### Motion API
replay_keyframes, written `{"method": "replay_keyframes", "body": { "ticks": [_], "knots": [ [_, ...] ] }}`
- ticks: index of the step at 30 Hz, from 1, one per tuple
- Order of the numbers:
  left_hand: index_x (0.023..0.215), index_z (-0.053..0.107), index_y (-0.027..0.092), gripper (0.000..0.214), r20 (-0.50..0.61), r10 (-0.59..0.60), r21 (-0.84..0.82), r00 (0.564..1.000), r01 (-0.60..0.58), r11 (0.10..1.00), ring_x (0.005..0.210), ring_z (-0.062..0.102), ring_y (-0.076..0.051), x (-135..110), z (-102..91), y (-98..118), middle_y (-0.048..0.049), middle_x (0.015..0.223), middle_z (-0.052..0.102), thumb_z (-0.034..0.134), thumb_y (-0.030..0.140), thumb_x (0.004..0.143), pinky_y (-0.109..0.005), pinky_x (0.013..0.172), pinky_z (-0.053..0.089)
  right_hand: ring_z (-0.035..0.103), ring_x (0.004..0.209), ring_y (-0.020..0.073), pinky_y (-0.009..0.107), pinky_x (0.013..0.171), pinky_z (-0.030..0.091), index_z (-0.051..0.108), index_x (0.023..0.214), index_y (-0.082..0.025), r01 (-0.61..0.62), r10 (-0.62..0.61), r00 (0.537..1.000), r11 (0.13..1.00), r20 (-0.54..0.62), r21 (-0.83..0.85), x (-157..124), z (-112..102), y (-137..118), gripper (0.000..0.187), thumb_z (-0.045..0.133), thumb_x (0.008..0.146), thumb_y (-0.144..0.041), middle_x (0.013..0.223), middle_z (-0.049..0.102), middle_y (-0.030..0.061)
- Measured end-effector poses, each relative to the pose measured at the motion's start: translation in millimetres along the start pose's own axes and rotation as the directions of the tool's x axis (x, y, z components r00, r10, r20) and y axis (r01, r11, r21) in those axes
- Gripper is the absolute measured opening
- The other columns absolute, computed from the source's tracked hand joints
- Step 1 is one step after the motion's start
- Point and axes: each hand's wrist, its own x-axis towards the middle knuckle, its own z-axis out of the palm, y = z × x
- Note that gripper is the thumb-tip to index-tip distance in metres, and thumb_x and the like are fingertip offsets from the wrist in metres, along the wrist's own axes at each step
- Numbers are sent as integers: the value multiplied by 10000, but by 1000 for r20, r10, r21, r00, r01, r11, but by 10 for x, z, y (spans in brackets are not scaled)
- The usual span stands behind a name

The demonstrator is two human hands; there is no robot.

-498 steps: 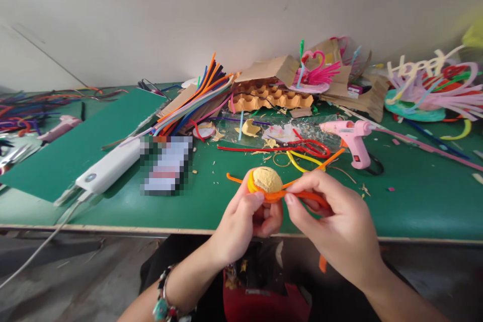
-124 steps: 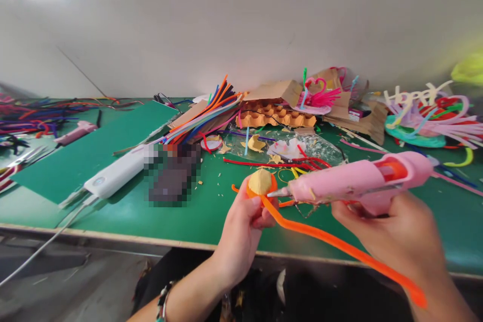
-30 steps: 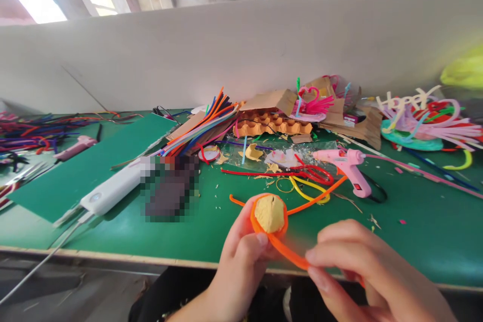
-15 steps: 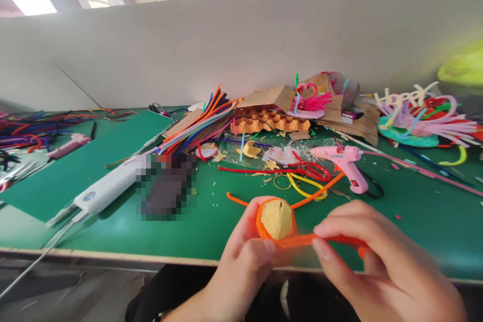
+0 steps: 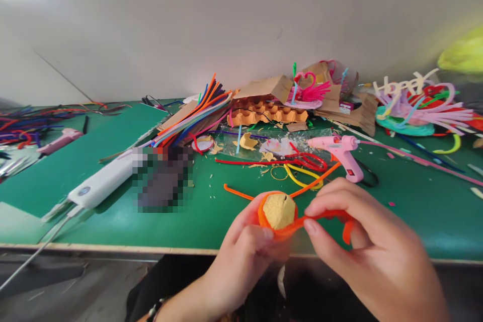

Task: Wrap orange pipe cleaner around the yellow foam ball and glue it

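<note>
left hand (image 5: 245, 251) gripping yellow cup (image 5: 279, 210), right hand (image 5: 362, 241) pinching orange pipe cleaner (image 5: 320, 217) beside it

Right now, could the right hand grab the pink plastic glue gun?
Probably yes: the pink plastic glue gun lies beyond the right hand, nothing between, though its fingers pinch an orange pipe cleaner.

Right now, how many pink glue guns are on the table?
2. One pink glue gun lies just beyond the right hand; the second glue gun lies far left. Clutter may hide others.
</note>
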Motion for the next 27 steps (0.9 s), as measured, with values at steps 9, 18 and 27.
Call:
{"method": "replay_keyframes", "body": {
  "ticks": [9,18,27],
  "knots": [
    [821,614,129,216,95,20,-11,995,-19,1000,452,262,-35,28,-4,-16,76,526,392,631,172,610,-188,457,214,571,561,72,131,517,500,532,701,-228,-24,25,999,1000,-36,15,33,-14,28,111,583,750,-143,639,593,-52],
    [799,638,127,177,167,29,52,986,-39,998,454,251,-48,58,0,0,69,516,361,608,195,639,-203,450,185,610,585,50,80,568,513,548,713,-221,-31,32,999,999,-22,17,35,-44,62,99,595,791,-182,661,621,-54],
    [846,708,171,243,231,-27,74,973,10,997,487,310,-64,58,-86,-6,36,563,445,651,216,614,-182,467,251,626,566,76,119,537,522,564,699,-222,-26,26,1000,1000,7,14,44,-100,64,106,599,795,-193,649,643,-43]
  ]
}}
